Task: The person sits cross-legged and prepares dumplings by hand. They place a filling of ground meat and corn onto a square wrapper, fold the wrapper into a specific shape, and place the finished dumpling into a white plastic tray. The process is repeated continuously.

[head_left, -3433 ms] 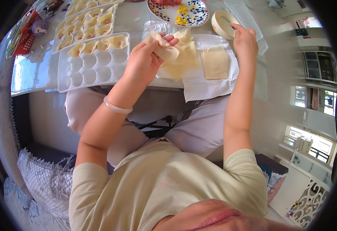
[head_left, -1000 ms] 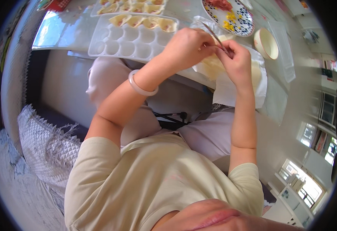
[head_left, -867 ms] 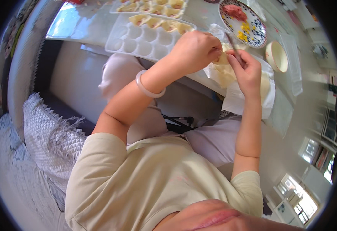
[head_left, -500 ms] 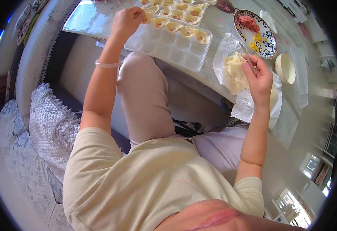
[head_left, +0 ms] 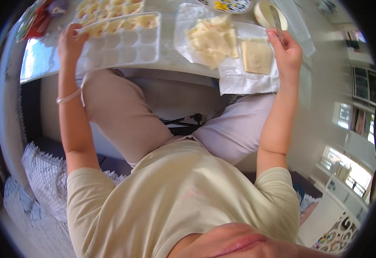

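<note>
My left hand (head_left: pixel 72 43) is at the left end of a white plastic tray (head_left: pixel 125 58), fingers pinched together beside the row of filled wrappers (head_left: pixel 130 23). Whether a wrapper is between those fingertips is hidden. Round hollows in the tray's nearer rows hold nothing. Raised on the right, my right hand (head_left: pixel 287 56) grips a flat metal utensil, like a butter knife (head_left: pixel 276 20), its broad end pointing up in front of a cream bowl (head_left: pixel 263 13). To its left lie a loose heap of thin dough wrappers (head_left: pixel 213 38) and a neat square stack of wrappers (head_left: pixel 256 56).
White paper (head_left: pixel 235 81) under the wrappers hangs over the table's near edge. Part of a patterned plate (head_left: pixel 244 8) with yellow bits shows at the far edge. Another tray of filled wrappers (head_left: pixel 110 7) lies behind the first. Red and purple items (head_left: pixel 46 15) are at far left.
The view has shifted, so the table sits higher and the pink filling has left the picture. My right hand has moved off the wrapper heap, uncovering the square stack. My left hand remains by the tray.
</note>
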{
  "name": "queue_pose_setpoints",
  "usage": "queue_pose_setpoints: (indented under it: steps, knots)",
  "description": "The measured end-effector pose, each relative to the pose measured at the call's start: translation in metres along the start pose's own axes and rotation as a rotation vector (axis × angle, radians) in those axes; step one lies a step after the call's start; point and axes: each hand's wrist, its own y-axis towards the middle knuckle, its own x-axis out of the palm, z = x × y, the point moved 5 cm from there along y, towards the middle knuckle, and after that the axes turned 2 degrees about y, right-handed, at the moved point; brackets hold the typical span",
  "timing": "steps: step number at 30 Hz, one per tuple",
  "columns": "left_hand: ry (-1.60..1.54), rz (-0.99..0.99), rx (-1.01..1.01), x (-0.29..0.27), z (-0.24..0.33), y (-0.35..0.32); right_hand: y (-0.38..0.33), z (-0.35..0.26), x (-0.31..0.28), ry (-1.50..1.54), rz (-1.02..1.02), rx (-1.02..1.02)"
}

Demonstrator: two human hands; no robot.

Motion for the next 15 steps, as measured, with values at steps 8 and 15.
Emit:
queue_pose_setpoints:
  steps: [8,15]
  knots:
    - [-0.553,0.168,0.181,-0.061,0.126,-0.03,-0.041,0.047,0.008,-0.32,-0.27,-0.007]
    - [-1.084,-0.47,0.373,-0.023,0.29,-0.096,-0.04,0.035,0.015,-0.378,-0.259,-0.077]
